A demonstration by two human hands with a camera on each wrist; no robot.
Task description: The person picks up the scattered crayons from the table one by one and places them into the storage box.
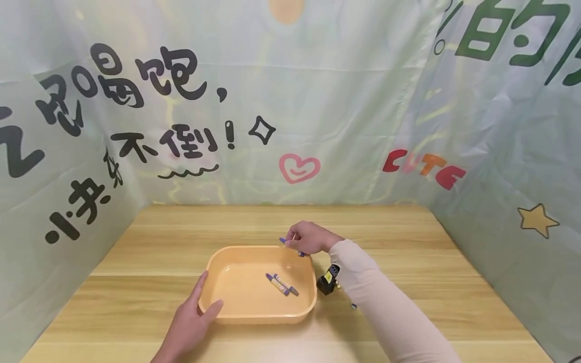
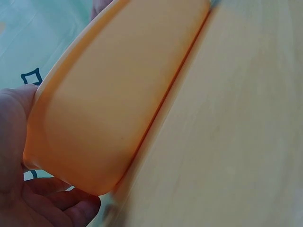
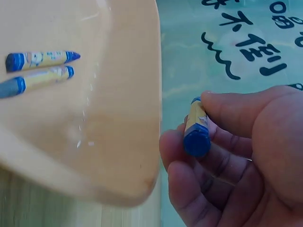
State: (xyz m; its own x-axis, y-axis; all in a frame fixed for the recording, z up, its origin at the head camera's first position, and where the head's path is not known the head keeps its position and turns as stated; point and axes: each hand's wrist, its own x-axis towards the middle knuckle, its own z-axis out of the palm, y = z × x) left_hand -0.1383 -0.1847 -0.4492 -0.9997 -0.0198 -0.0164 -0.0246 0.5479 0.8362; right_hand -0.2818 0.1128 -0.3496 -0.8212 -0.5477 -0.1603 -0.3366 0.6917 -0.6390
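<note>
- Gripping the left end of a peach tray (image 1: 240, 305), the left hand (image 1: 189, 315) sets its thumb over the rim near the front corner, fingers against the outer wall.
- Just beside the tray's right wall, on the table (image 1: 150, 257), stands a black and yellow object (image 1: 325, 286), partly behind the right sleeve (image 1: 381, 297).
- Within the tray's right half lie two crayons, side by side and pointing opposite ways: one with a blue-violet tip (image 1: 277, 285), one with a greyish tip (image 1: 286, 284). Both are well apart from the left hand and nearer the wearer than the right.
- At the far right corner, above rim height, the right hand (image 1: 310, 237) pinches a third crayon (image 3: 197, 135) between thumb and fingers, its blunt blue end facing the wrist camera.
- Farthest back hangs a pale printed curtain (image 1: 354, 101) with a pink heart (image 1: 298, 173).
</note>
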